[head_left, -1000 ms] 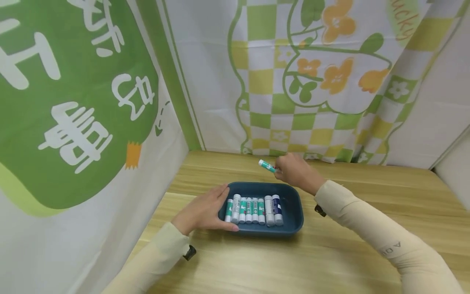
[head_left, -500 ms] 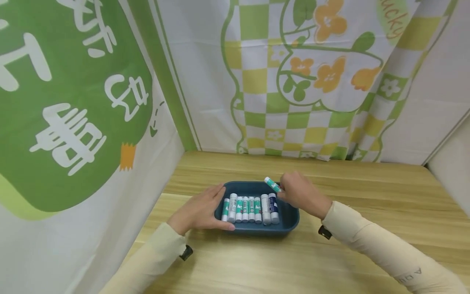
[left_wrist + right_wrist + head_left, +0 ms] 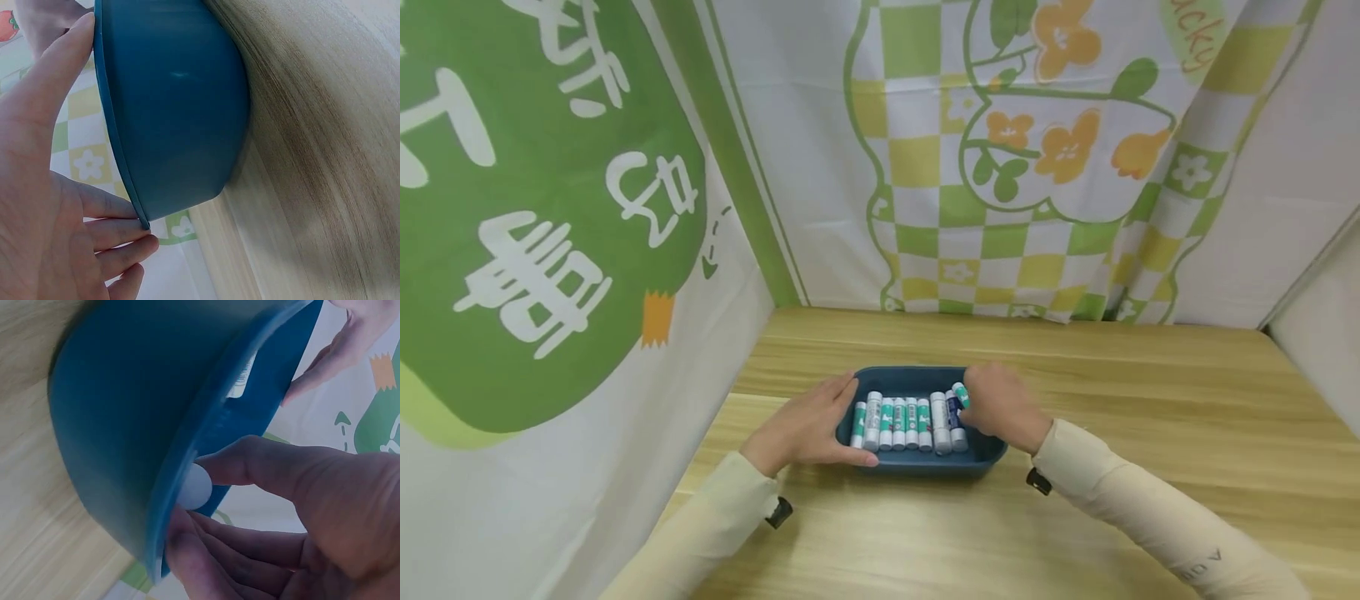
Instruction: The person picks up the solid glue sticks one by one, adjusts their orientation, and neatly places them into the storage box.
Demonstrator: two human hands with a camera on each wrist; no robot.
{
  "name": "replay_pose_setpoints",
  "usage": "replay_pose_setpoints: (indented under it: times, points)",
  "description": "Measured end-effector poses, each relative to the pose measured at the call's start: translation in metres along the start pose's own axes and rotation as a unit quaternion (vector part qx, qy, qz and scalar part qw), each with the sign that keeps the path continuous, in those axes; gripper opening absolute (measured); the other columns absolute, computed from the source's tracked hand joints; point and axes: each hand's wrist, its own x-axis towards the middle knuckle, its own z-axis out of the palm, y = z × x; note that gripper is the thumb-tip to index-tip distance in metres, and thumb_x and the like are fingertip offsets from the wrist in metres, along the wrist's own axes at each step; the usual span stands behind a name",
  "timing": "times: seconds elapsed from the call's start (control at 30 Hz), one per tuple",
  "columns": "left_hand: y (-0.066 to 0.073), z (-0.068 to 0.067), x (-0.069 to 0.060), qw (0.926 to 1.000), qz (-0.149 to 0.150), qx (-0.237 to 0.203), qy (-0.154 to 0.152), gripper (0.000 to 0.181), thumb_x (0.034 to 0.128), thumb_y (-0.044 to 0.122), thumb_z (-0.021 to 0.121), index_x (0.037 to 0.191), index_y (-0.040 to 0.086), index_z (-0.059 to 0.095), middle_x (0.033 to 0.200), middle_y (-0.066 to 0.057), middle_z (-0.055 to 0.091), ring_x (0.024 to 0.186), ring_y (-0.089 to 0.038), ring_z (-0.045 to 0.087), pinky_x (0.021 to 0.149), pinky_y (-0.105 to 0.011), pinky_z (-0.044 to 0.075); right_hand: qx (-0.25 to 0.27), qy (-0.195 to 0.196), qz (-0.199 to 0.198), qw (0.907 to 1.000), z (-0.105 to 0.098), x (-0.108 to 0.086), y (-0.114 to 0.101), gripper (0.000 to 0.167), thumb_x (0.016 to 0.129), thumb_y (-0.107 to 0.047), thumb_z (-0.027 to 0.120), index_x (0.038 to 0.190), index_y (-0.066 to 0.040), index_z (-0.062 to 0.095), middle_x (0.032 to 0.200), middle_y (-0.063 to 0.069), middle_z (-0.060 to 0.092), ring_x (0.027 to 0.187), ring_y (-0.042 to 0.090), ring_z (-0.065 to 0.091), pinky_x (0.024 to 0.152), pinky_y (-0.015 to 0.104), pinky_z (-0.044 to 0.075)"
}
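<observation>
A dark blue plastic bin stands on the table with a row of glue sticks lying side by side in it. Most have green and white labels; a thicker white one and a navy one lie at the right end. My left hand rests on the bin's left end, thumb on the near rim and extended fingers towards the far side. Inside the right end, my right hand pinches a green and white glue stick, tilted above the navy one. Its white end shows in the right wrist view.
The wooden table stretches out around the bin, widest to the right. A white cloth with a green and yellow checked pattern hangs behind it. To the left hangs a wall cloth with a large green shape.
My right hand has come down from above the table behind the bin into its right end, carrying the glue stick. The left hand stays on the bin; the head view has shifted slightly.
</observation>
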Motion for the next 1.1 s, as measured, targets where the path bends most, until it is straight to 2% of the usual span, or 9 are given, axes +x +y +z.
replay_pose_setpoints:
  times: [0.13,0.3,0.57,0.77,0.93,1.03,1.1]
  points:
    - [0.0,-0.001,-0.001,1.0,0.0,-0.001,0.004,0.132,0.0791,0.09,0.063,0.166,-0.002,0.025,0.176,-0.021,0.02,0.161,-0.041,0.029,0.129,-0.055,0.032,-0.009,-0.012,0.013,0.9998,0.004,0.005,-0.005,0.036,0.084,-0.019,0.088,0.067,-0.01,0.059,0.056,-0.002,0.046,0.048,0.012,0.044,0.04,0.023,0.031]
    - [0.0,0.0,-0.002,1.0,0.002,0.001,0.002,0.132,0.0789,0.09,0.063,0.166,-0.002,0.026,0.176,-0.021,0.021,0.161,-0.041,0.029,0.13,-0.055,0.032,-0.023,-0.032,0.026,0.9989,0.012,0.009,-0.009,0.03,0.085,-0.024,0.089,0.085,-0.003,0.068,0.067,0.004,0.055,0.054,0.015,0.049,0.043,0.025,0.037]
    - [0.0,0.001,-0.002,1.0,0.001,-0.001,0.003,0.132,0.0786,0.091,0.063,0.166,-0.002,0.025,0.176,-0.02,0.02,0.161,-0.04,0.028,0.13,-0.055,0.031,-0.021,-0.067,0.04,0.9967,0.019,0.011,-0.012,0.029,0.088,-0.022,0.087,0.097,0.0,0.071,0.076,0.007,0.06,0.061,0.018,0.053,0.047,0.029,0.044]
    - [0.0,0.001,-0.001,1.0,0.005,0.001,0.003,0.131,0.0795,0.09,0.063,0.166,-0.002,0.025,0.176,-0.021,0.021,0.161,-0.041,0.028,0.13,-0.055,0.031,0.003,-0.121,0.054,0.9912,0.018,0.012,-0.011,0.031,0.09,-0.015,0.083,0.11,0.003,0.068,0.086,0.011,0.063,0.07,0.022,0.062,0.057,0.033,0.055]
    - [0.0,0.002,-0.002,1.0,0.004,0.001,0.002,0.132,0.0793,0.091,0.062,0.166,-0.002,0.025,0.176,-0.021,0.021,0.161,-0.041,0.029,0.13,-0.055,0.032,0.035,-0.132,0.044,0.9897,0.015,0.011,-0.006,0.029,0.089,-0.01,0.083,0.107,0.004,0.065,0.089,0.012,0.062,0.073,0.023,0.063,0.061,0.033,0.056]
    - [0.001,0.002,-0.004,0.9999,0.008,0.006,0.004,0.131,0.0798,0.091,0.061,0.166,-0.002,0.025,0.175,-0.021,0.021,0.161,-0.041,0.029,0.13,-0.055,0.032,0.054,-0.132,0.032,0.9892,0.012,0.008,-0.004,0.021,0.09,-0.011,0.082,0.095,0.001,0.066,0.081,0.009,0.065,0.067,0.02,0.063,0.059,0.031,0.053]
    - [0.001,0.003,-0.005,0.9999,0.011,0.01,0.005,0.131,0.0806,0.091,0.06,0.166,-0.002,0.025,0.175,-0.022,0.021,0.161,-0.041,0.028,0.13,-0.055,0.032,0.065,-0.137,0.027,0.988,0.008,0.005,-0.002,0.021,0.092,-0.013,0.08,0.082,-0.002,0.067,0.07,0.007,0.068,0.06,0.018,0.064,0.056,0.028,0.051]
